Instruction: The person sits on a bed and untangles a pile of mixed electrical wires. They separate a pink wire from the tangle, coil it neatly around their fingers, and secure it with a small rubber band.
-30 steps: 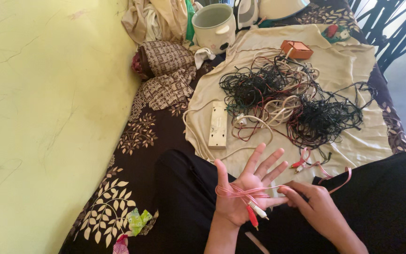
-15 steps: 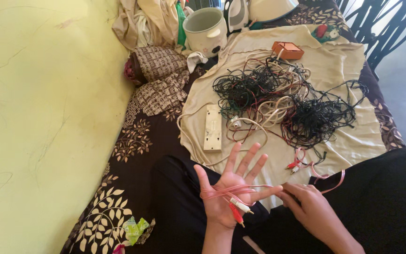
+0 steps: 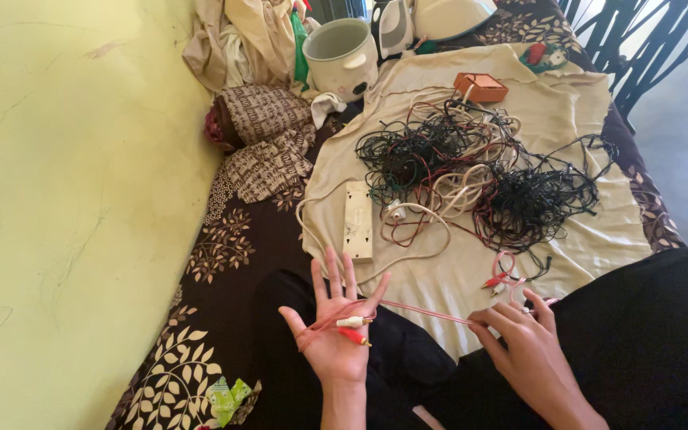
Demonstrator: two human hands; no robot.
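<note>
Left hand: palm (image 3: 334, 334) faced up, fingers (image 3: 333, 275) spread wide; a thin pink cable (image 3: 428, 312) looped across the palm, its white plug (image 3: 352, 322) and red plug (image 3: 353, 337) lying on it.
Right hand: it (image 3: 523, 350) sat lower right, fingers (image 3: 494, 320) pinching the same cable, which ran taut between the two hands above a dark lap.
Step in hand: it looked like winding the cable round the open palm. To do it well, I judged, keep the plugs pinned under the thumb, hold steady light tension from the right hand, lay each turn flat beside the last, and feed the slack without yanking it from the heap.
Cable's far end: past the right hand it curled on a beige cloth (image 3: 599, 119), with more red and white plugs (image 3: 497, 280) near the loop.
Socket strip: white, flat on the cloth (image 3: 357, 221), its cord trailing beside it.
Tangle: black, red and white wires (image 3: 471, 171) heaped in the cloth's middle, well apart from both hands.
Orange box: small (image 3: 480, 86), shut, beyond the tangle; contents hidden.
Cooker pot: pale, open-topped (image 3: 344, 56), at the far end; from this angle it showed nothing inside.
Clothes: bundled fabric (image 3: 260, 115) against the yellow wall (image 3: 65, 199).
Bed: dark leaf-print sheet (image 3: 224, 247) under everything.
</note>
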